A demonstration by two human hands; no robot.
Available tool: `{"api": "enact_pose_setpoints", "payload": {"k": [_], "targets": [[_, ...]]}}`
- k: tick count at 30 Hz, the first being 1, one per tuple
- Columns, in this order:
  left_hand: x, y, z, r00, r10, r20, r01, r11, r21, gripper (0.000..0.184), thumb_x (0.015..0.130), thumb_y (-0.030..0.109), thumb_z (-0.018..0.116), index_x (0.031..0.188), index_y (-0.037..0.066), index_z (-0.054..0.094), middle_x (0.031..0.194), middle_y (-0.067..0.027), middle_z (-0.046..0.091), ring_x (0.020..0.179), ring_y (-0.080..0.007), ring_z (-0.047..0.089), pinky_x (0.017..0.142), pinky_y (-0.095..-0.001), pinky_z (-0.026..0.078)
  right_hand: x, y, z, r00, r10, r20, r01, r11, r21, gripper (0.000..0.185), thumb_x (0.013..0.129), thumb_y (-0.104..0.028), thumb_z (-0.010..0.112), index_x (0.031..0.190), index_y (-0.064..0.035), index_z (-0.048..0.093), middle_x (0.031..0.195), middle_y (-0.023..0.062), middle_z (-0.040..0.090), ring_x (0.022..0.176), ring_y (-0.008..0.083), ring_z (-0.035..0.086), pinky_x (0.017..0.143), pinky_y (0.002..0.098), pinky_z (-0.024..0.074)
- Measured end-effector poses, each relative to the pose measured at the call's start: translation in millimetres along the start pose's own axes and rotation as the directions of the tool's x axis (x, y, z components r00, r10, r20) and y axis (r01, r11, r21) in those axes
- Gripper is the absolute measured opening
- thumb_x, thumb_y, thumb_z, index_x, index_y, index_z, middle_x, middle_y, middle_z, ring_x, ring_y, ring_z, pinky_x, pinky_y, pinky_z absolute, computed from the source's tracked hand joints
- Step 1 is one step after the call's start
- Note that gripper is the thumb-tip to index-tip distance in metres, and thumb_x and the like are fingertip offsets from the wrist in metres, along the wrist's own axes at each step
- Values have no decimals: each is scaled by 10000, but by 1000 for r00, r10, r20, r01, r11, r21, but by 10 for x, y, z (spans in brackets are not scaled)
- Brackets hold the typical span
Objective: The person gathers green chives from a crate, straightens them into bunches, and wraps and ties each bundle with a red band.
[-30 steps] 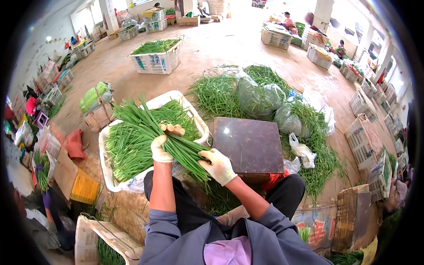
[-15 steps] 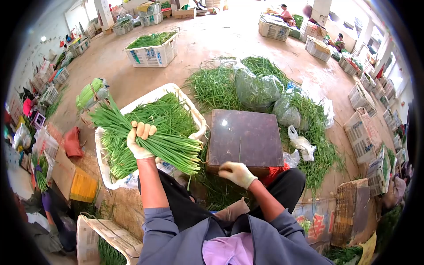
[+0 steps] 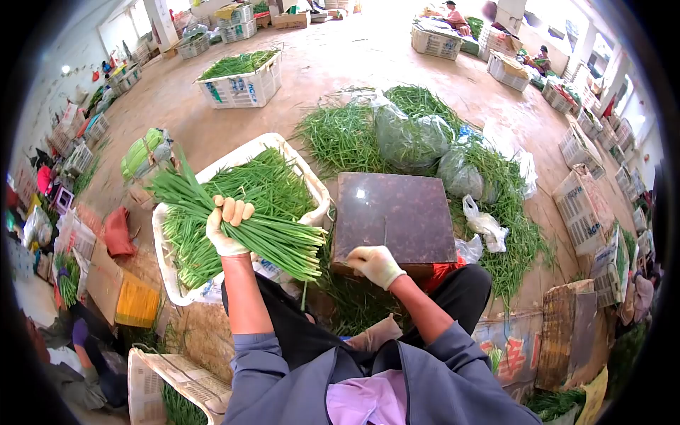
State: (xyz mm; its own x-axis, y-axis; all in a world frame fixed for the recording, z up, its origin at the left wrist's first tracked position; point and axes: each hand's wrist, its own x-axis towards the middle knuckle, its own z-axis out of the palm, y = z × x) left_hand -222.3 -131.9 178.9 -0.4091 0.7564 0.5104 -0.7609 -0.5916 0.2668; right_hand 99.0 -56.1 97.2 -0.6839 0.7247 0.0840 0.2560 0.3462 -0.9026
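Observation:
A thick bunch of long green stalks point(image 3: 276, 241) is gripped in my gloved left hand point(image 3: 228, 227), its pale ends pointing right. Below the bunch stands a white basket point(image 3: 161, 248) filled with more green stalks point(image 3: 262, 184). My gloved right hand point(image 3: 377, 265) is at the front edge of a dark square-topped box point(image 3: 397, 219). Its fingers are bent together, and whether something small is between them is too small to tell.
Loose greens and plastic bags point(image 3: 411, 138) lie behind and right of the box. A crate of greens point(image 3: 244, 88) stands farther back. Cardboard point(image 3: 106, 276) is at the left. A co-worker's purple-gloved hand point(image 3: 79, 331) shows at the lower left.
My right hand has left the pale ends of the bunch and moved right to the box's front edge. My left hand has shifted left with the bunch, its fingers still wrapped round it.

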Motion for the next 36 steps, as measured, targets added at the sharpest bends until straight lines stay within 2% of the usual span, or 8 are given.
{"api": "enact_pose_setpoints", "payload": {"k": [7, 9, 14, 17, 19, 25, 31, 36], "targets": [[-25, -75, 34, 998, -69, 8, 69, 989, -131, 185, 916, 182, 622, 1066, 75, 624, 669, 63, 419, 581, -75, 398, 657, -299, 361, 373, -301, 85, 969, -237, 68, 215, 947, 240, 444, 811, -129, 754, 1210, 2, 609, 1096, 110, 700, 877, 123, 663, 771, 295, 537], [-22, -62, 61, 993, -93, 69, 103, 982, -158, 172, 919, 169, 621, 1049, 57, 618, 668, 73, 428, 555, -57, 418, 625, -282, 385, 298, -199, -43, 955, 35, 293, -94, 978, 187, 375, 825, -111, 730, 1176, -20, 633, 1039, 130, 709, 913, 124, 657, 801, 298, 529], [-53, -41, 63, 988, -103, 114, 125, 972, -201, 201, 937, 173, 593, 1073, 25, 599, 662, 72, 450, 530, -46, 440, 567, -255, 382, 116, 259, -222, 927, -103, 361, 255, 880, -401, 493, 743, -243, 786, 1178, -61, 641, 1054, 177, 686, 989, 296, 664, 912, 372, 507], [-55, -165, 31, 975, -184, 127, 210, 949, -237, 271, 927, 199, 611, 1143, 38, 594, 658, 77, 424, 529, -47, 429, 545, -255, 356, 328, -297, -229, 983, -180, -43, 185, 964, 190, 511, 860, -231, 708, 1289, 6, 565, 1191, 143, 662, 1073, 241, 645, 974, 354, 480], [-46, -273, 53, 965, -245, 98, 263, 928, -266, 292, 923, 206, 612, 1153, 27, 594, 663, 77, 423, 529, -42, 428, 544, -252, 366, 465, -465, -68, 980, -150, 132, 80, 899, 430, 510, 919, -245, 653, 1347, -3, 518, 1282, 155, 617, 1121, 222, 612, 1005, 343, 452], [-15, -281, 20, 976, -217, 5, 207, 926, -316, 279, 934, 206, 585, 1156, 38, 589, 685, 66, 424, 542, -53, 391, 560, -258, 346, 564, -62, 244, 927, -156, 341, 39, 944, 327, 384, 968, -246, 565, 1214, 47, 601, 1064, 106, 688, 959, 158, 624, 878, 298, 487], [58, -73, -27, 984, -99, -149, 66, 975, -213, 189, 955, 177, 552, 1075, 39, 602, 676, 65, 437, 530, -53, 408, 571, -260, 374, 71, 43, 107, 895, 200, 399, -425, 653, 627, 223, 989, -178, 545, 1037, 30, 612, 656, -4, 543, 567, 90, 497, 648, 258, 490], [54, -9, -6, 987, -90, -131, 54, 965, -256, 182, 945, 176, 564, 1070, 48, 601, 678, 54, 415, 546, -67, 386, 583, -269, 353, -6, 146, 114, 959, 200, 202, -284, 705, 650, 381, 962, -168, 592, 1281, 21, 506, 1058, 88, 618, 756, 108, 595, 689, 273, 523]]}}
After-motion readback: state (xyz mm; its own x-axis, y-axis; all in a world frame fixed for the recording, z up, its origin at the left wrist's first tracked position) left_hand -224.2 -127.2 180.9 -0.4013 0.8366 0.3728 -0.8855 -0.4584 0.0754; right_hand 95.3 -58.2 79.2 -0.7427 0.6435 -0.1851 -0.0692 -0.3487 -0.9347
